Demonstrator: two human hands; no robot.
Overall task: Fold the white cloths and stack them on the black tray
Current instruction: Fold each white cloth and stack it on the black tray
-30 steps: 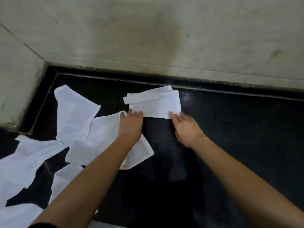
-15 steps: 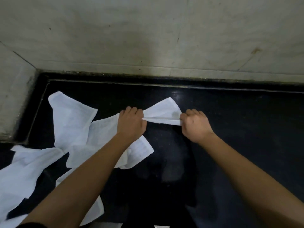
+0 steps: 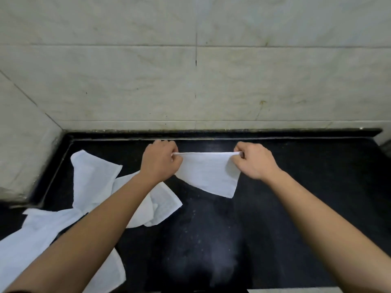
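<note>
- Head view: the left hand (image 3: 160, 163) and right hand (image 3: 255, 160) each pinch a top corner of a white cloth (image 3: 208, 174), stretched taut between them above the black tabletop (image 3: 317, 187).
- If either grip slackens, the cloth could drop and fall open.
- Its lower edge hangs crooked; laid down so, the fold may skew.
- The left forearm crosses the loose cloths (image 3: 95, 180) and could drag them.

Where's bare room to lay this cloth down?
Free: black surface right of the held cloth, and the middle patch on its near side. Crowded: left side, loose cloths from corner to near edge.
</note>
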